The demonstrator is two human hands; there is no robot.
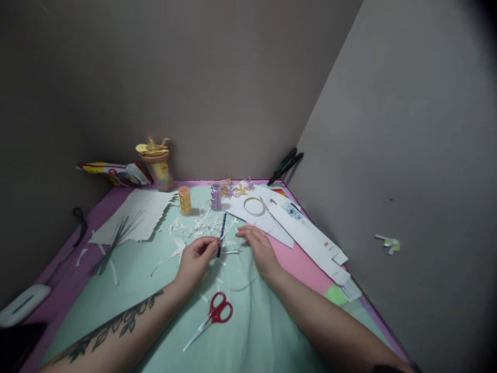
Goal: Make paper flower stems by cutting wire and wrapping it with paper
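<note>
My left hand (pixel 196 260) pinches a slim, dark blue patterned pencil (pixel 222 228) between thumb and fingers, holding it close to upright. A narrow white strip lies against the pencil near my fingertips; whether it is wrapped around it I cannot tell. To the right, my right hand (pixel 261 249) is apart from the pencil, its fingers stretched out and slightly bent, with nothing visible in them. White paper scraps (pixel 204 224) are scattered behind both hands. Nearer to me, red-handled scissors (pixel 215 312) lie on the pale green cloth (pixel 256 331), blades pointing lower left.
An orange jar (pixel 185 201) and a purple jar (pixel 216 196) stand behind the scraps. Wire flowers (pixel 240 190), a ring (pixel 254 199) and white card (pixel 306 233) lie right. Thin dark wires (pixel 116 243) rest on paper (pixel 135 207) at left. Pliers (pixel 285 166) lean against the wall.
</note>
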